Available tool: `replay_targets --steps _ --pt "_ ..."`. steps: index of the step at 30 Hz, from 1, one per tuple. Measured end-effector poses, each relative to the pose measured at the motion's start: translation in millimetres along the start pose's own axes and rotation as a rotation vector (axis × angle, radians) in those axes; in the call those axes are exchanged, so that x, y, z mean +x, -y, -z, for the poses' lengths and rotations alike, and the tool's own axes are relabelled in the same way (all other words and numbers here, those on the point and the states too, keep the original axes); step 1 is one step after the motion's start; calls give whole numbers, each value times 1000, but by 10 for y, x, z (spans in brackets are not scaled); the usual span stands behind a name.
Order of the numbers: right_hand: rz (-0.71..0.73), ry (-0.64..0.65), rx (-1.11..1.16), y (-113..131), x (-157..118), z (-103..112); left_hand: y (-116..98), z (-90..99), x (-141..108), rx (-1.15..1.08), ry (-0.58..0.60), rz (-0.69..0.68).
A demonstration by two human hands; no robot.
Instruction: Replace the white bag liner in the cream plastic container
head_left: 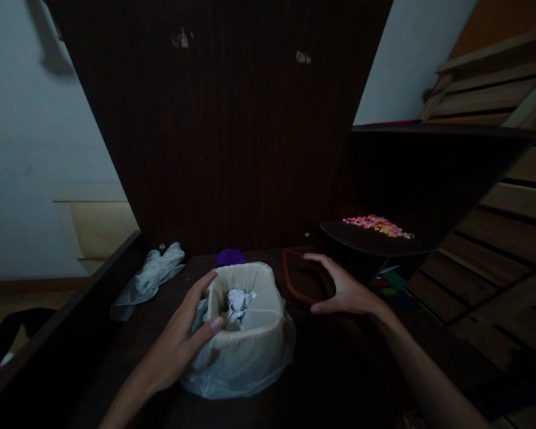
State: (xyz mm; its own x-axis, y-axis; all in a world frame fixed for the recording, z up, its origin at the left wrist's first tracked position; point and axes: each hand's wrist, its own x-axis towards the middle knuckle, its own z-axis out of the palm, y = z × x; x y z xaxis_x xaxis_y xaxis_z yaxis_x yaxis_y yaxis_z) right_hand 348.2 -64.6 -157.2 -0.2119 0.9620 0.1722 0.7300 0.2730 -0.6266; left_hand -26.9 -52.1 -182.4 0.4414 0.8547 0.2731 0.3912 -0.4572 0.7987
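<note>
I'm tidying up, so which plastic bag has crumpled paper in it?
The bag lining the bin, touched by the left hand; the other bag lies bunched up, farther left.

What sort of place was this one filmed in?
Probably a room in a home, though the dim light makes that uncertain: a lined bin stands on a dark wooden surface, a small dark shelf holds colourful bits, and slatted woodwork shows at right.

Pink-yellow bits [377, 224] on dark shelf [360, 239]; wooden slats [523, 202] right; pale wall [31, 137] left.
</note>
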Motion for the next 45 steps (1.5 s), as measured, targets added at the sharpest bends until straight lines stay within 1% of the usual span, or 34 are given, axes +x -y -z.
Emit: replay_targets --steps 3,6,8,10,13,16,21,25,29,35,40,45 --pt "186 -14 -18 507 68 38 19 1 8 -17 -2 -10" --pt "305 37 -49 936 144 -25 28 -5 -7 -81 -20 -53" --pt "354 84 -58 1115 201 -113 17 -9 -23 -156 -39 -111" --pt "388 125 -74 1202 260 -221 -5 -10 -31 -213 -52 -172" --pt "403 159 -99 1213 335 -366 -34 -5 -16 -189 -34 -233" --pt "357 184 -91 1183 369 -421 -34 -2 21 -98 6 -241" --pt "297 243 -64 1116 346 -339 -13 4 76 -28 43 -197" --pt "246 247 -13 990 312 -268 -8 16 90 -31 67 -168" --pt "234 241 58 907 309 -241 -7 23 97 -70 84 -186" --pt "254 159 111 899 371 -295 -32 37 144 -107 73 -168" --pt "239 189 144 842 401 -377 -12 29 172 -123 47 -194" --pt "274 179 133 815 366 -368 -20 8 165 -111 54 -204"
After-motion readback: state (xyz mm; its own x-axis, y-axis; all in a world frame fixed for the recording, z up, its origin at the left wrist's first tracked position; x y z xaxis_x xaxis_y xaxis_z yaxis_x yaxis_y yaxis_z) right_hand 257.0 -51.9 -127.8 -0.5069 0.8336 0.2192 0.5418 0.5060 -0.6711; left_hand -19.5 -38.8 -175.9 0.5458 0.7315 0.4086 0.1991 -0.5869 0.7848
